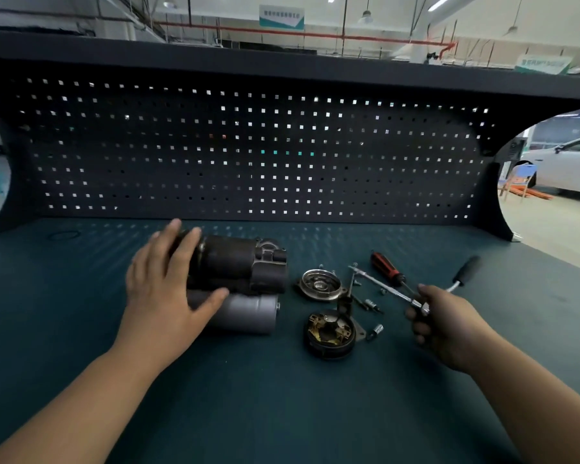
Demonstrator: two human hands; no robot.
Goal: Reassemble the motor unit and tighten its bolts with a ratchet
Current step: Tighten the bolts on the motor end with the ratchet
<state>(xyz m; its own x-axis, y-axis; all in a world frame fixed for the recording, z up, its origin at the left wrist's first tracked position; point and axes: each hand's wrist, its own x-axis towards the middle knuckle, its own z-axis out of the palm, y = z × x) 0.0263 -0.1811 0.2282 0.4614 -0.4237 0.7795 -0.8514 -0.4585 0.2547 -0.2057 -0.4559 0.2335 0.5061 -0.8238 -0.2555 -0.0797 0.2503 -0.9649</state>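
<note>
Bare forearms reach in from the bottom edge, and the left hand (163,289) lies spread over the left end of the motor unit (238,262). Its fingers are nearly straight across the dark housing and its thumb rests on the grey cylinder (248,313) at the near side, so it touches rather than clasps. The motor unit lies on its side on the green bench mat (282,413), left of centre and in front of the black pegboard (248,155). A thin black ring (63,235) lies far off to the left by the pegboard's foot. Just right of the motor unit sits a shiny round end cap (318,284), open side up, and nearer the camera lies the brush plate (330,334) with its copper parts showing. Small bolts (372,304) and a socket (377,329) are scattered beside these. Behind them lies a red and black screwdriver (387,266). The right hand (446,326) is curled round the ratchet (419,304) near its head, holding it above the mat. The black grip juts up and right, and a silver bar runs up and left from the head. A white car (566,162) stands beyond the bench's right end.
</note>
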